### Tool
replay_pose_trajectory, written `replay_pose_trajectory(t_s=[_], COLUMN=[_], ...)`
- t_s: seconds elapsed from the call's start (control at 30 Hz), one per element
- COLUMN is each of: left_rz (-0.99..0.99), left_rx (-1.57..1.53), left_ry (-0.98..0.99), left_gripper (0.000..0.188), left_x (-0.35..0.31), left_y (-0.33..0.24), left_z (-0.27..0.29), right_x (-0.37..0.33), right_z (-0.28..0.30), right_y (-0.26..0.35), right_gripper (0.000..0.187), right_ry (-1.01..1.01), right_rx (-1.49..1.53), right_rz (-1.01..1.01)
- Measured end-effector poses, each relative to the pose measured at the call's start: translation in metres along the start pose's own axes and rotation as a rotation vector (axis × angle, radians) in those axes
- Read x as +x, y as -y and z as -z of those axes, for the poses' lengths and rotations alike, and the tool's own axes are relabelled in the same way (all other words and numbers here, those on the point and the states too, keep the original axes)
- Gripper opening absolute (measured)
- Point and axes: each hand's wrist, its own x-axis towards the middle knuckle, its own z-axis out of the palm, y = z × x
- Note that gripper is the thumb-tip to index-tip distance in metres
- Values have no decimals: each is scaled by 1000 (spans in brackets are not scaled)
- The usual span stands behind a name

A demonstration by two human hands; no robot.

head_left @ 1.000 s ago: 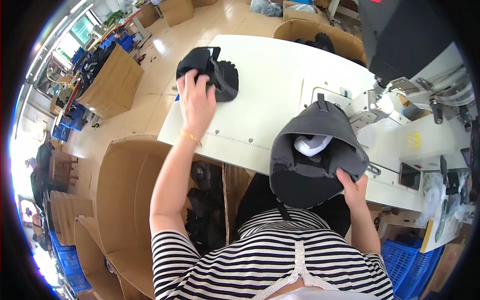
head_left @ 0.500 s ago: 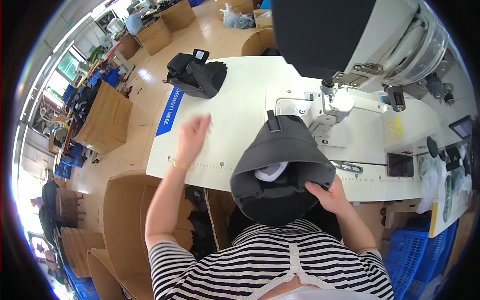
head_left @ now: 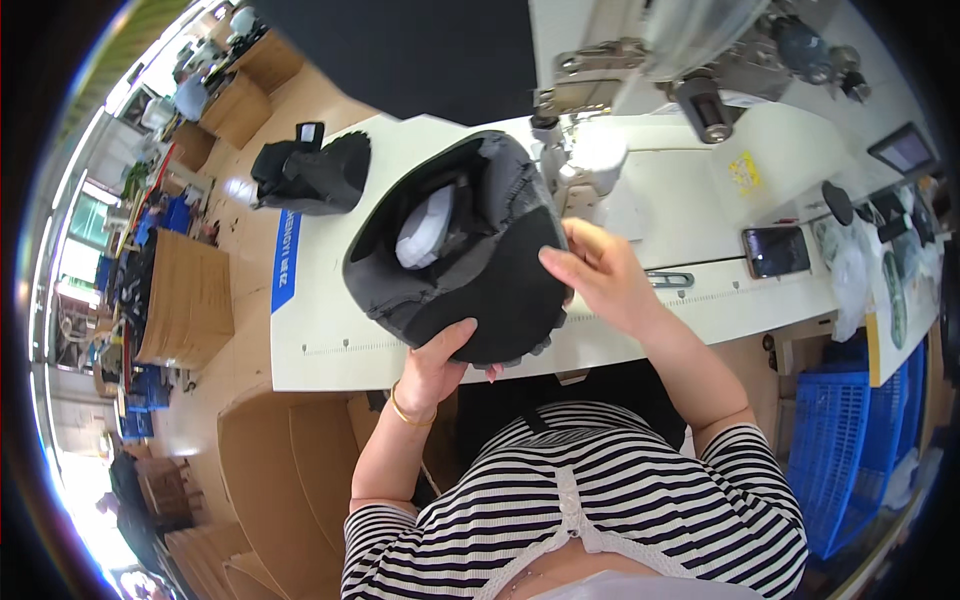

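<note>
Above tabletop point(head_left: 335, 275), newly clamping grey-black boot point(head_left: 500, 275) with left hand point(head_left: 437, 368) at six o'clock, likely relieving right hand point(head_left: 608, 275), unclear in grip, at three.

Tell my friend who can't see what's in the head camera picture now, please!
A person's left hand grips a dark hollow piece with something white inside, the right hand at its right side. Around them are a white table, a sewing machine, another dark piece toward the left and a phone toward the right.
</note>
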Motion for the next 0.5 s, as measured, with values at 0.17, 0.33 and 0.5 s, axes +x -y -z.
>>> replay_pose_trajectory(t_s=[0.17,0.33,0.5], left_rz=[-95,-99,-125], left_rx=[80,79,85], left_ry=[-50,2,-22], left_gripper=[33,36,31], left_x=[13,22,38], left_y=[-8,-30,-53], left_z=[-18,-39,-53], right_x=[-27,-24,-5], right_z=[0,0,4], right_y=[7,19,26], right_gripper=[23,22,22], right_ry=[-33,-83,-126], right_rx=[183,295,380], right_rz=[-90,-54,-21])
